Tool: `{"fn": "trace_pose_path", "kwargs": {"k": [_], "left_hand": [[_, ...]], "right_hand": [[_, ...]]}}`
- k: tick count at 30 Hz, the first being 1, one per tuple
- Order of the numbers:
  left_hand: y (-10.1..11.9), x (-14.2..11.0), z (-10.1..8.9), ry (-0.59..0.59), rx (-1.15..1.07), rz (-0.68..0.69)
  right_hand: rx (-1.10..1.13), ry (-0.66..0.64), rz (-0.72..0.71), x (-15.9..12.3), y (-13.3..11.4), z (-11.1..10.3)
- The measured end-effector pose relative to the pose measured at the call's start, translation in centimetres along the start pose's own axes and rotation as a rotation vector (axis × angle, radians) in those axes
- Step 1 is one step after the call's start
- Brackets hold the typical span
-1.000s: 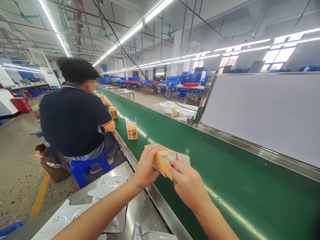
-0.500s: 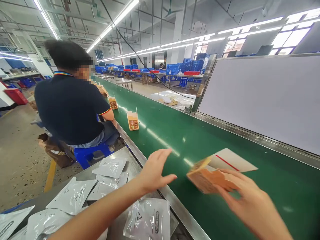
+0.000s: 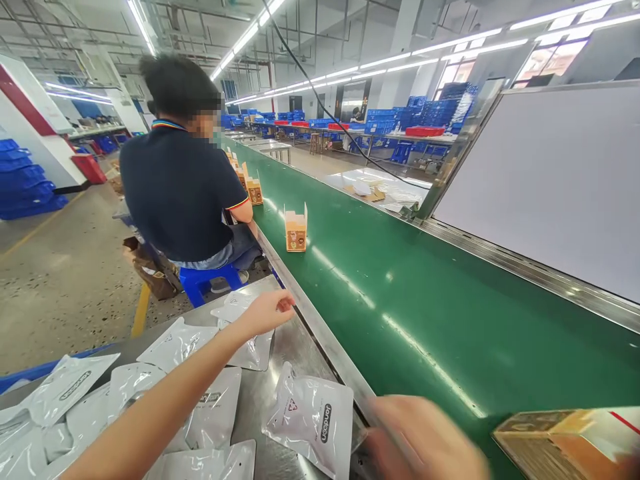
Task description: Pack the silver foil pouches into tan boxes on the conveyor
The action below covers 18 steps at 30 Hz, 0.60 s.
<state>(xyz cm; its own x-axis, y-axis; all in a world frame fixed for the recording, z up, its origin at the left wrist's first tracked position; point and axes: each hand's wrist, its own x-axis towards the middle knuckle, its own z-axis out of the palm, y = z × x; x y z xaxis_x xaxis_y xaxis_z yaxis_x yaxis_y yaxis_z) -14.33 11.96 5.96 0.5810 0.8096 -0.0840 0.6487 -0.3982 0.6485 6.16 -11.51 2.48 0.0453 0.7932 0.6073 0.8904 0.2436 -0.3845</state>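
My left hand (image 3: 267, 310) reaches out over the steel table (image 3: 280, 400), fingers stretched above a white foil pouch (image 3: 249, 350), holding nothing I can see. My right hand (image 3: 425, 440) is a motion blur at the bottom, over the belt's steel edge. Just to its right an orange-brown carton (image 3: 560, 443) with a white flap lies on its side on the green conveyor belt (image 3: 425, 313), apart from the hand. Several more white pouches (image 3: 313, 417) are scattered on the table.
A person in a dark polo (image 3: 180, 187) sits on a blue stool (image 3: 205, 280) at the belt's left side. An upright carton (image 3: 296, 230) and others (image 3: 254, 191) stand on the belt farther along. A white panel (image 3: 550, 180) borders the belt's right. Blue crates (image 3: 25, 180) are stacked at the far left.
My right hand has let go of the carton, which now lies on the belt at bottom right. My left hand drew back from the belt to the pouches. The view swung left.
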Motion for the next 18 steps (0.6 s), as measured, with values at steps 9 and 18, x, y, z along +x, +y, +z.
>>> {"fn": "trace_pose_path", "kwargs": {"k": [9, 18], "left_hand": [[0.5, -3.1, 5.0, -0.556, -0.102, 0.100], [1.2, -3.5, 8.3, -0.366, -0.538, -0.144]], "right_hand": [[0.061, -0.342, 0.292, -1.5, 0.0, 9.4], [0.565, -0.476, 0.623, 3.4, 3.5, 7.1]]}}
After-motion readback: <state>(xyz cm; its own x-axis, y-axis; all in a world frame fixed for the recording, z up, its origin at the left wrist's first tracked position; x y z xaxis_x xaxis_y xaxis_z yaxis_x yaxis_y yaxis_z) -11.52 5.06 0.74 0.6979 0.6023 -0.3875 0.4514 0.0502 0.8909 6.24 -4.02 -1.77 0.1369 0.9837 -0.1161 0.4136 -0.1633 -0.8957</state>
